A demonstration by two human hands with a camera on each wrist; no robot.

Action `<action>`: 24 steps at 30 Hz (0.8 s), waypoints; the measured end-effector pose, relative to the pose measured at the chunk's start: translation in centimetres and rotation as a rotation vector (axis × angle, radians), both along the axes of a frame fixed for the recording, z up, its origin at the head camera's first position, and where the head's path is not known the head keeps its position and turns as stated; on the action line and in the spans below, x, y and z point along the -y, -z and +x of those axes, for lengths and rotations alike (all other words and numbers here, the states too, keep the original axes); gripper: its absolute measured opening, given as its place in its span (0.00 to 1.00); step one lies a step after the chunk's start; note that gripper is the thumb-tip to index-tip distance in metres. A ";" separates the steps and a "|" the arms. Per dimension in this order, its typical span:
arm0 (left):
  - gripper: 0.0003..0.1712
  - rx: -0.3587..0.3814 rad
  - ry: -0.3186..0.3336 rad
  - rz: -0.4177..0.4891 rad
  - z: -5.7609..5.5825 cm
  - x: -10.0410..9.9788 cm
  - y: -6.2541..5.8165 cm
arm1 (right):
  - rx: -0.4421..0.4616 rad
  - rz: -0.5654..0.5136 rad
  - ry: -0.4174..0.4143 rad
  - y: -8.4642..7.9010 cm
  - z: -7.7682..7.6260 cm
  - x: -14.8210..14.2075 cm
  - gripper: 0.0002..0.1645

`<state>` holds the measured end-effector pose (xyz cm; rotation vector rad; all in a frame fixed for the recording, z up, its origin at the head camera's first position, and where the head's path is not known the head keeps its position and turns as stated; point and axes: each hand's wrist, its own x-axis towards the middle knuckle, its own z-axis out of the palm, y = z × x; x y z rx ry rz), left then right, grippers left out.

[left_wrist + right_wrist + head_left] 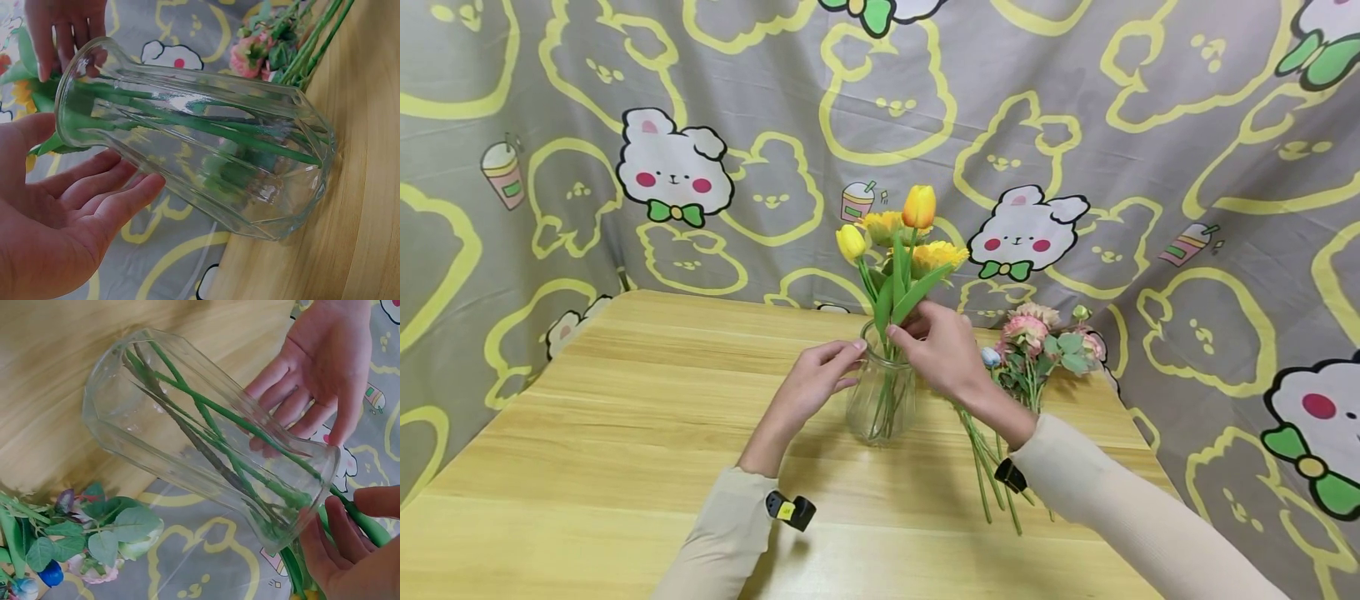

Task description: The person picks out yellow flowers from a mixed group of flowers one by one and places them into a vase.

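Observation:
A clear glass vase [859, 417] stands upright on the table, its faceted body showing green stems [250, 137] inside. From its mouth rise an orange tulip [919, 207], a yellow tulip [850, 242] and yellow ruffled flowers [942, 257]. My left hand [811, 379] is at the left of the vase's neck, thumb by the rim and the other fingers loosely extended alongside the glass. Above the mouth, my right hand [947, 350] pinches a tulip's green stem between thumb and fingers; leaves partly hide those fingertips in the head view.
Right of the vase lie pink flowers [1026, 329] with green leaves, a small blue bud [991, 357] and several long stems [981, 467]. A patterned grey cloth [760, 200] hangs behind the wooden table [625, 450].

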<state>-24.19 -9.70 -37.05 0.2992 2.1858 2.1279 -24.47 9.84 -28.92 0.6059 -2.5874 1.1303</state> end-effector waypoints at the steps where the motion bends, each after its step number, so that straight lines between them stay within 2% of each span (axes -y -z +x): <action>1: 0.33 0.001 0.000 0.000 0.0 0.0 0.0 | 0.004 0.011 0.001 0.1 0.0 0.1 0.10; 8: 0.33 0.004 0.002 -0.009 0.0 0.0 0.0 | -0.002 0.085 0.010 0.6 -0.4 0.7 0.09; 14: 0.33 0.008 -0.001 -0.007 0.0 0.0 -0.1 | 0.004 0.108 0.031 0.7 -0.8 1.2 0.10; 24: 0.33 0.014 0.005 -0.005 0.0 0.0 -0.1 | 0.021 0.151 0.007 1.0 -1.3 1.6 0.10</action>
